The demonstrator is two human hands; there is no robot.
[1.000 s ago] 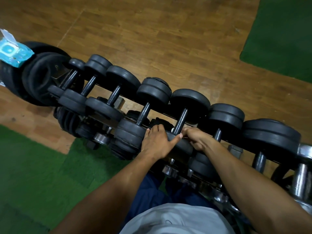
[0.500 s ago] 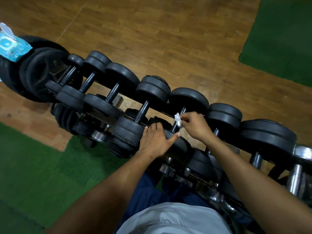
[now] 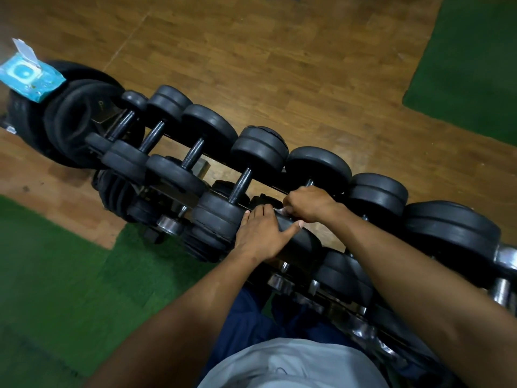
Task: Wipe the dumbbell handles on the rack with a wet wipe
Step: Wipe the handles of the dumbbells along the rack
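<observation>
Having slid back down from mid-handle, the right hand point(image 3: 309, 204) is gripping the wet wipe point(image 3: 280, 210) around the dumbbell handle point(image 3: 308, 182), which is running away up-right, while the left hand point(image 3: 263, 233) is lying flat-fingered, bracing the near plate point(image 3: 296, 242).

Right hand point(image 3: 309, 204) grips wet wipe point(image 3: 280, 210) on dumbbell handle; left hand point(image 3: 261, 233) steadies plate point(image 3: 296, 236).

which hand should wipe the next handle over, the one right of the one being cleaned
Right. The right hand already grips the white wet wipe around the current black dumbbell handle, beside the next one. The left hand lies flat on the near black rubber weight plate, apparently steadying it.
</observation>
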